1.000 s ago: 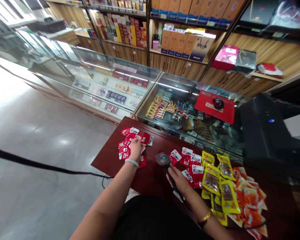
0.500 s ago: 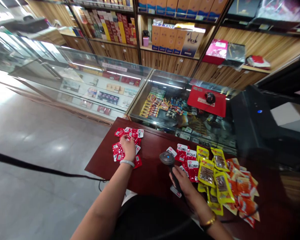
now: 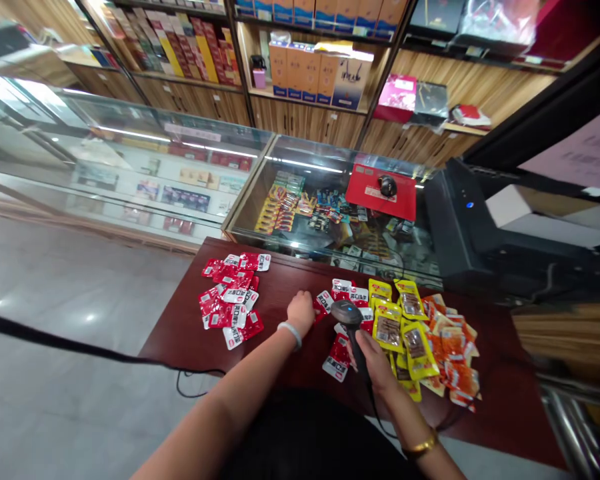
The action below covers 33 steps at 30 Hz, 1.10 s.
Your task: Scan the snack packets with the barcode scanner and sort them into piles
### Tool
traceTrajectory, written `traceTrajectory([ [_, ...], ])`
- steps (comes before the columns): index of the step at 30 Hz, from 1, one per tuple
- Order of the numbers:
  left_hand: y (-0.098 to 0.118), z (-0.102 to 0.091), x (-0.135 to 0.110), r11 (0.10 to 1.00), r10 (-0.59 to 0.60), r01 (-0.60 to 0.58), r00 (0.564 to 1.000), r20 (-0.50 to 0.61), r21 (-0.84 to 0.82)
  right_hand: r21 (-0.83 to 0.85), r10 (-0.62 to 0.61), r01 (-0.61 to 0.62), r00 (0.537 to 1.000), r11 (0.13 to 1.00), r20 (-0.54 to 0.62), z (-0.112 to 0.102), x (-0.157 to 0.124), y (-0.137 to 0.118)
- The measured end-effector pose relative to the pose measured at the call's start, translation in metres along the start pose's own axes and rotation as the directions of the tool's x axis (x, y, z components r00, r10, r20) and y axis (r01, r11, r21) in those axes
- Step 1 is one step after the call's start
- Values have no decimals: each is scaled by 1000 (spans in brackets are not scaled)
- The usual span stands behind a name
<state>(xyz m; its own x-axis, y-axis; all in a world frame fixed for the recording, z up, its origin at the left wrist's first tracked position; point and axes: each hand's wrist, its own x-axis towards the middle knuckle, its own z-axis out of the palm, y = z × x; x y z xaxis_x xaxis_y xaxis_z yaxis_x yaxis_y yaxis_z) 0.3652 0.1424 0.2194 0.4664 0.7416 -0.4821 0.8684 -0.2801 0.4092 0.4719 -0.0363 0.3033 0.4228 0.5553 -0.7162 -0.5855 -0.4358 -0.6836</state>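
Note:
My right hand (image 3: 375, 360) grips a black barcode scanner (image 3: 349, 319) by its handle, head raised over the red snack packets (image 3: 343, 293) in the middle of the dark red table (image 3: 180, 327). My left hand (image 3: 301, 311) rests curled on a red packet (image 3: 322, 304) beside the scanner; its fingertips are hidden. A pile of red packets (image 3: 233, 300) lies to the left. Yellow packets (image 3: 397, 323) and orange packets (image 3: 450, 353) lie to the right.
A glass display counter (image 3: 260, 167) with goods runs behind the table. On it sit a red mat (image 3: 365, 193) with a black mouse (image 3: 387, 185) and a black printer (image 3: 475, 233). Shelves of boxes (image 3: 310, 63) line the wall. A black cable (image 3: 80, 347) crosses the floor.
My left hand left the red pile on the left and moved right to a red packet beside the scanner. The scanner head rose and tilted. The view shifted right.

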Motion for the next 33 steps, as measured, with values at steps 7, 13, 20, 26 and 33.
traceTrajectory([
  [7,-51,-10,10,913,-130,108,991,-30,-395,-194,-36,69,986,979,165,6,-3,21],
  [13,-80,-14,-8,825,-195,74,968,-158,-561,-265,15,85,936,960,353,31,5,33],
  [20,-110,-35,-28,817,-277,117,939,-205,-564,-327,71,73,909,942,410,55,18,44],
  [26,-134,-80,-35,919,-321,202,883,-344,-339,-371,104,63,905,926,413,72,18,41],
  [33,-146,-104,-11,945,-316,256,880,-355,-205,-362,99,60,908,930,406,72,18,41],
])
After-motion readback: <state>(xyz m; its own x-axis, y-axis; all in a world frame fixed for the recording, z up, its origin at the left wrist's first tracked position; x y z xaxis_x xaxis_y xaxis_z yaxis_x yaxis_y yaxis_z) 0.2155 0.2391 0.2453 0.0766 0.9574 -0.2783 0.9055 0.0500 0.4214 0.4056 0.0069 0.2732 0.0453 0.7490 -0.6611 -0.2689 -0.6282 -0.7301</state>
